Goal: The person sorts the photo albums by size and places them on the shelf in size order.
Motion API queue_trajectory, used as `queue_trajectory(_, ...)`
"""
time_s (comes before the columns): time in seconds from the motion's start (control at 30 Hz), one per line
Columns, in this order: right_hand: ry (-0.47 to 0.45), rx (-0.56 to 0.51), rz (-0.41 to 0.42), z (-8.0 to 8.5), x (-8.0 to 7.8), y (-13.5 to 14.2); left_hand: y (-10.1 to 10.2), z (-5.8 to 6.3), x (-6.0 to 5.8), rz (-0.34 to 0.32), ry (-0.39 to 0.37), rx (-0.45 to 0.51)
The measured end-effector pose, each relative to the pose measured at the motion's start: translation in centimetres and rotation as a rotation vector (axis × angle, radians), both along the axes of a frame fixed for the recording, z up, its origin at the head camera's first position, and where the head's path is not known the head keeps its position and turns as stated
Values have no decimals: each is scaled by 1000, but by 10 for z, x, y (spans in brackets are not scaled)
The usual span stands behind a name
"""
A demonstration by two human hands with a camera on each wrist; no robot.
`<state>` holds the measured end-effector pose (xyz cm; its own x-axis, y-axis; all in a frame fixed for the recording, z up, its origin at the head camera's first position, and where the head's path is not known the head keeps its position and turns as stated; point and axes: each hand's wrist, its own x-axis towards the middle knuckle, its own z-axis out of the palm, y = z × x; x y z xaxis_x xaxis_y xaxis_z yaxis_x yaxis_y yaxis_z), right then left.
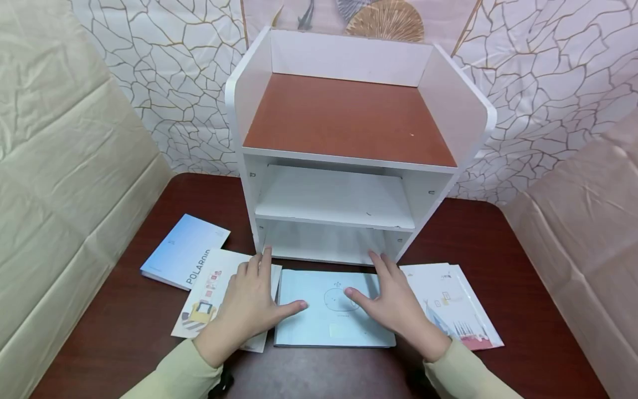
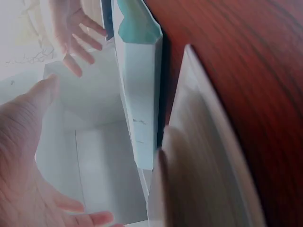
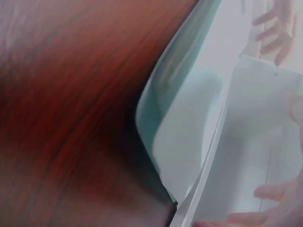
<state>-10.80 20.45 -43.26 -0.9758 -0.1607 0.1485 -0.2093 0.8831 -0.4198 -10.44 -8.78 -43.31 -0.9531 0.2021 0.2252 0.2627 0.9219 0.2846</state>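
A light blue book [image 1: 319, 318] with a simple line drawing on its cover lies flat on the table in front of the shelf unit. My left hand [image 1: 251, 302], fingers spread and thumb pointing inward, hovers over the white booklets left of the book. On the other side my right hand [image 1: 394, 305] reaches over the book's right end, its fingers also spread. Neither hand holds anything. In the left wrist view, the book's pale spine [image 2: 141, 104] faces the camera. The right wrist view shows the book's curved edge [image 3: 156, 113] close to the table.
A white shelf unit [image 1: 334, 221] with a brown top board [image 1: 349, 119] stands at the back. To the left, a blue POLAROID book [image 1: 184, 249] lies partly under white illustrated booklets [image 1: 201, 310]. More white booklets [image 1: 448, 299] lie at the right. Fabric walls [image 1: 65, 166] enclose the dark red table [image 1: 538, 316].
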Motion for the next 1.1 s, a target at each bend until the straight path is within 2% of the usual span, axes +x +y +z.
queue_trajectory(0.17, -119, -61, -65, 0, 3, 3, 4, -1, 1, -3, -34, 52)
queue_trajectory(0.33, -206, -77, -107, -2, 6, 5, 9, -2, 3, -15, -131, 112)
queue_trajectory(0.57, -219, -71, -117, -9, 10, 5, 12, -5, 4, -34, -255, 205)
queue_trajectory(0.77, -248, -37, -131, -10, 12, 4, 14, -7, 5, -40, -329, 263)
queue_trajectory(1.1, -281, -15, -124, -15, 8, 2, 15, -8, 1, -30, -386, 313)
